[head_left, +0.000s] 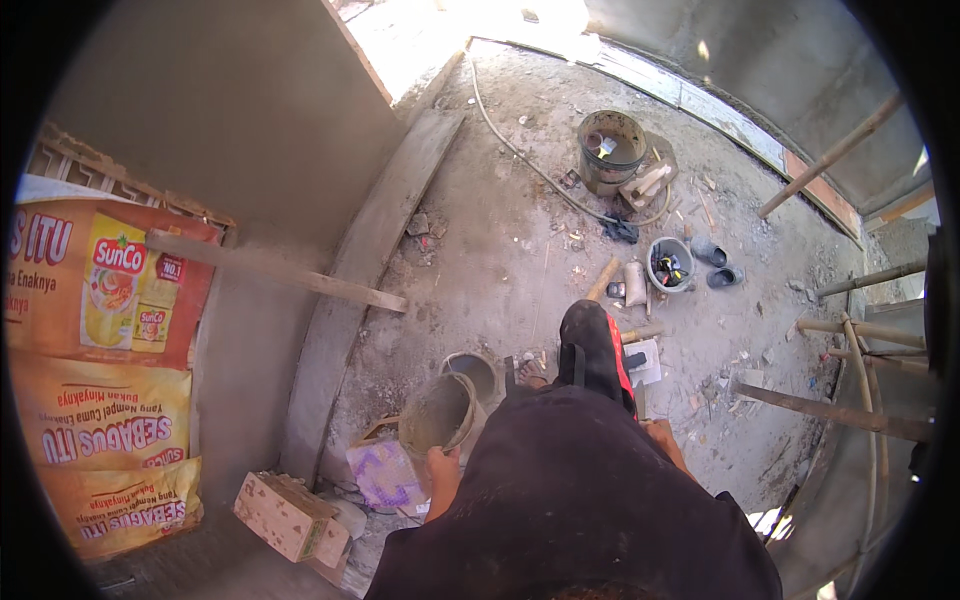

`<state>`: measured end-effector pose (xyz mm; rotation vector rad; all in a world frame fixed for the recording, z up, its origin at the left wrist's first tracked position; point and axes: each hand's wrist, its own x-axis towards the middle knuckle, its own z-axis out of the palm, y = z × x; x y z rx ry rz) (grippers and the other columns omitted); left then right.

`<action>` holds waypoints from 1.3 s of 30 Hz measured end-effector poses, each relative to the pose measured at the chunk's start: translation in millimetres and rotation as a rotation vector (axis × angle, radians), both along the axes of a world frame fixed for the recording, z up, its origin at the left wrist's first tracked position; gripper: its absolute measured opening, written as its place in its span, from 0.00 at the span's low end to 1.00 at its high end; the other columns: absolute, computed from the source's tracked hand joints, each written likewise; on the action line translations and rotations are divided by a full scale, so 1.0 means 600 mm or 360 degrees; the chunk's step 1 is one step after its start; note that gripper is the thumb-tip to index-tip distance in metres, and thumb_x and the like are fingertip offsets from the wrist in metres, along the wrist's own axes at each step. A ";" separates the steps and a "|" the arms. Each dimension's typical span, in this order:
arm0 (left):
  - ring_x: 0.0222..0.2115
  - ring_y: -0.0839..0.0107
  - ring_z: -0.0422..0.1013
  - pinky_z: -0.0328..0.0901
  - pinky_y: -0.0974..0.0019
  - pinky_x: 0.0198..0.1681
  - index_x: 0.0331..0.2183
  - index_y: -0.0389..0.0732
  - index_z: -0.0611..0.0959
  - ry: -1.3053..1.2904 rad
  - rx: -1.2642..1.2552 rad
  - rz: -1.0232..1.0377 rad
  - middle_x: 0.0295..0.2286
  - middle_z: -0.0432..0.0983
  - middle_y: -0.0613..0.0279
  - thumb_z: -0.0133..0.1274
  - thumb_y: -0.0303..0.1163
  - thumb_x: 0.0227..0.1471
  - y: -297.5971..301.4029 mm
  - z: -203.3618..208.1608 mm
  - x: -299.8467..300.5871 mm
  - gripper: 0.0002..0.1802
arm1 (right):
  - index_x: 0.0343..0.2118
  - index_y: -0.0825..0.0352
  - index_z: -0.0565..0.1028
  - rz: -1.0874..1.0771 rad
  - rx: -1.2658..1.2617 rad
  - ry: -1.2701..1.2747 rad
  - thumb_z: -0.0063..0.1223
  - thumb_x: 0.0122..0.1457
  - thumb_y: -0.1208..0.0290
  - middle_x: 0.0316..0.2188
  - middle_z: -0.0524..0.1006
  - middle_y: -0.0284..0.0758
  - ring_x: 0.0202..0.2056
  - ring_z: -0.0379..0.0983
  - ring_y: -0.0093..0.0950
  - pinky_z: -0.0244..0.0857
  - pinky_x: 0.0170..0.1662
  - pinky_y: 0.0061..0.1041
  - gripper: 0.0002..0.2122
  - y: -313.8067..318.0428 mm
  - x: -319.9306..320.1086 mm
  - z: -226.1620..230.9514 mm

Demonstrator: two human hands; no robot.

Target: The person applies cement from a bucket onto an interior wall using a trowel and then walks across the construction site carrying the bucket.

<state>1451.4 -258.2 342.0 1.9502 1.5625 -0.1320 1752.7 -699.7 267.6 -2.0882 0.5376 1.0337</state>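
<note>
The left hand (440, 466) grips the near rim of a grey, mortar-caked round bucket (437, 417) held tilted above a second grey pail (473, 372) on the dusty concrete floor (500, 250), so a one-sided hold could let it slip and spill; the right hand is hidden.

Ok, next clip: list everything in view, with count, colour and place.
Small bucket: one, grey with mortar, held at its rim, lower centre.
Second small bucket: one, grey, on the floor just beyond.
Large bucket: one, dark, far floor.
Tool bowl: one, grey, right of centre.
Sandals: two, dark, beside the bowl.
Hose: one, pale, across the floor.
Plank: one, wooden, against the left wall.
Block: one, tan, lower left.
Poles: several, bamboo, right.
Left hand: gripping the small bucket.
Right hand: not visible.
</note>
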 end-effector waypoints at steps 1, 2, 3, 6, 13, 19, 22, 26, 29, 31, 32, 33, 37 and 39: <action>0.37 0.47 0.76 0.68 0.53 0.41 0.37 0.27 0.80 -0.0062 0.0084 0.0020 0.34 0.78 0.40 0.66 0.41 0.46 0.017 -0.022 0.023 0.26 | 0.27 0.78 0.78 0.0103 0.0038 -0.0056 0.63 0.50 0.66 0.21 0.77 0.39 0.22 0.74 0.28 0.65 0.24 0.32 0.15 -0.003 0.021 -0.033; 0.38 0.48 0.76 0.68 0.53 0.42 0.38 0.26 0.80 -0.0105 0.0187 0.0040 0.35 0.78 0.40 0.66 0.40 0.47 0.037 -0.037 0.041 0.26 | 0.26 0.81 0.78 0.0082 0.0142 -0.0007 0.63 0.48 0.66 0.22 0.78 0.41 0.24 0.76 0.27 0.65 0.26 0.31 0.17 0.043 0.049 0.018; 0.38 0.47 0.75 0.68 0.53 0.42 0.38 0.26 0.79 -0.0133 0.0116 0.0095 0.35 0.78 0.39 0.66 0.40 0.47 0.053 -0.050 0.056 0.26 | 0.27 0.81 0.78 0.0279 0.0096 0.0009 0.63 0.48 0.66 0.22 0.78 0.42 0.25 0.76 0.28 0.66 0.26 0.32 0.17 0.054 0.076 -0.005; 0.38 0.47 0.75 0.67 0.52 0.43 0.39 0.25 0.79 -0.0183 0.0020 0.0136 0.36 0.77 0.39 0.66 0.41 0.46 0.117 -0.076 0.160 0.28 | 0.28 0.82 0.78 0.0497 -0.0030 0.0077 0.63 0.48 0.66 0.23 0.79 0.44 0.26 0.77 0.31 0.69 0.28 0.33 0.18 0.114 0.209 -0.025; 0.38 0.48 0.76 0.69 0.53 0.42 0.38 0.26 0.80 0.0132 0.0090 0.0055 0.34 0.79 0.39 0.68 0.47 0.43 0.222 -0.155 0.352 0.33 | 0.29 0.73 0.81 0.0338 -0.0302 0.0111 0.60 0.55 0.67 0.26 0.80 0.44 0.28 0.78 0.34 0.69 0.27 0.41 0.12 0.265 0.653 -0.076; 0.38 0.49 0.77 0.70 0.54 0.43 0.35 0.27 0.82 0.0218 -0.0107 0.0102 0.31 0.79 0.39 0.66 0.49 0.42 0.299 -0.124 0.415 0.32 | 0.37 0.69 0.75 0.0339 0.0311 -0.0605 0.55 0.58 0.60 0.22 0.73 0.32 0.19 0.68 0.23 0.62 0.22 0.29 0.14 0.540 0.961 0.110; 0.37 0.49 0.77 0.71 0.54 0.41 0.37 0.26 0.81 0.0254 -0.0122 0.0131 0.32 0.79 0.40 0.65 0.45 0.43 0.321 -0.095 0.511 0.29 | 0.34 0.68 0.75 0.0390 0.0302 -0.0637 0.55 0.58 0.61 0.21 0.73 0.31 0.20 0.68 0.22 0.61 0.21 0.27 0.13 0.631 1.071 0.145; 0.36 0.50 0.77 0.73 0.54 0.40 0.38 0.26 0.80 0.0312 -0.0168 0.0095 0.34 0.78 0.40 0.62 0.39 0.44 0.396 -0.075 0.638 0.26 | 0.34 0.70 0.75 0.0497 0.0181 -0.0552 0.57 0.58 0.62 0.21 0.75 0.34 0.21 0.73 0.26 0.67 0.26 0.30 0.14 0.684 1.128 0.138; 0.36 0.50 0.77 0.74 0.55 0.39 0.39 0.25 0.79 0.0352 -0.0197 0.0054 0.35 0.77 0.40 0.60 0.35 0.44 0.488 -0.071 0.723 0.24 | 0.32 0.68 0.74 0.0329 0.0105 -0.0308 0.56 0.59 0.65 0.19 0.72 0.31 0.17 0.68 0.24 0.64 0.22 0.28 0.10 0.681 1.106 0.083; 0.36 0.50 0.78 0.75 0.55 0.38 0.40 0.25 0.78 0.0350 -0.0253 -0.0032 0.36 0.77 0.41 0.59 0.32 0.44 0.564 -0.083 0.808 0.22 | 0.32 0.70 0.75 0.0215 0.0057 -0.0074 0.57 0.58 0.65 0.20 0.74 0.33 0.20 0.70 0.25 0.65 0.23 0.31 0.11 0.636 1.076 0.079; 0.35 0.51 0.78 0.76 0.55 0.38 0.40 0.25 0.78 0.0342 -0.0257 0.0008 0.36 0.76 0.41 0.58 0.31 0.45 0.599 -0.078 0.833 0.22 | 0.33 0.70 0.76 0.0267 0.0001 -0.0003 0.58 0.58 0.65 0.21 0.74 0.33 0.21 0.71 0.25 0.66 0.23 0.31 0.11 0.650 1.069 0.088; 0.35 0.51 0.78 0.76 0.55 0.37 0.41 0.25 0.78 0.0332 -0.0290 0.0051 0.36 0.76 0.41 0.58 0.29 0.45 0.632 -0.067 0.871 0.21 | 0.33 0.70 0.77 0.0128 -0.0093 0.0079 0.58 0.57 0.65 0.21 0.75 0.34 0.22 0.72 0.25 0.66 0.23 0.30 0.12 0.657 1.049 0.096; 0.34 0.51 0.78 0.78 0.55 0.36 0.42 0.24 0.76 -0.0068 -0.0606 0.0979 0.38 0.75 0.42 0.55 0.23 0.45 0.790 -0.043 1.138 0.20 | 0.36 0.68 0.78 -0.0228 -0.0172 -0.0006 0.58 0.57 0.65 0.22 0.75 0.35 0.21 0.72 0.25 0.66 0.22 0.28 0.11 0.651 0.983 0.118; 0.33 0.47 0.77 0.81 0.52 0.34 0.45 0.23 0.73 -0.0317 -0.0578 0.1769 0.43 0.72 0.39 0.53 0.23 0.47 0.897 -0.065 1.214 0.22 | 0.38 0.67 0.77 -0.0468 -0.0035 -0.0016 0.56 0.59 0.65 0.21 0.74 0.32 0.19 0.70 0.23 0.65 0.21 0.27 0.10 0.748 1.010 0.193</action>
